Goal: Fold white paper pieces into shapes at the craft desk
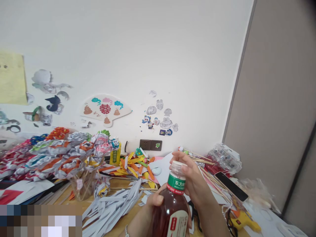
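A tea bottle (165, 214) with dark reddish liquid, a green neck label and a white cap (178, 166) stands upright close in front of me. My left hand (156, 203) is wrapped round the bottle's side, thumb toward me. At the top, my right hand (191, 179) has its fingers about the cap and neck, with the thumb against the cap's right side. The cap sits on the bottle's mouth. The bottle's base is out of the picture.
Folded paper flowers (71, 164) crowd the left. White paper strips (113, 205) and coloured strips (135, 166) cover the table's middle. At the right lie wooden sticks (214, 182), a phone (231, 186), a yellow glue gun (244, 222) and a clear plastic pack (225, 158). Behind is a wall (158, 49).
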Available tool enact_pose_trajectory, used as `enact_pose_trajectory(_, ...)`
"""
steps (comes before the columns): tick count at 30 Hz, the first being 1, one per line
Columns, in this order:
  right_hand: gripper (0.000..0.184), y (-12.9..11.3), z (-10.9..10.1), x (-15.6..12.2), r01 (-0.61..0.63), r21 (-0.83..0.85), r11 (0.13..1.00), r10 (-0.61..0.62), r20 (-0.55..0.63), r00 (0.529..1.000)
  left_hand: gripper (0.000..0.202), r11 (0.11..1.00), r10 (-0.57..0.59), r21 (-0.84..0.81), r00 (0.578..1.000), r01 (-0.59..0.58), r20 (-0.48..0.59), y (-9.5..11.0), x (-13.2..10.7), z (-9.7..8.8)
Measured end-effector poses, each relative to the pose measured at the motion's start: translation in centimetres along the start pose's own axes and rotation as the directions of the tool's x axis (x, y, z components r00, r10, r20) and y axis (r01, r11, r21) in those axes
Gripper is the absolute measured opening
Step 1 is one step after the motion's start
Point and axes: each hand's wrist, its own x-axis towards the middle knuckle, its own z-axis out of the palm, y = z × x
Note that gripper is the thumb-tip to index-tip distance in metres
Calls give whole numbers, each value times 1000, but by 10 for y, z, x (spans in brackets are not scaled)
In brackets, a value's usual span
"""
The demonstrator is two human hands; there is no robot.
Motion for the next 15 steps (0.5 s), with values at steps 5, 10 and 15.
enact_pose_trajectory(5,21,0,-5,4,64,-47,997,-64,-5,998,50,998,-10,58,995,16,-96,11,-5,2)
enact_pose_trajectory(10,12,-5,-8,2,-7,-191,982,1,-30,1000,41,867,32,486,962,109,-272,32,-5,13)
enact_pose_trajectory(15,3,0,-8,6,-6,-199,980,-19,-124,992,39,680,77,698,925,224,-372,40,-1,25)
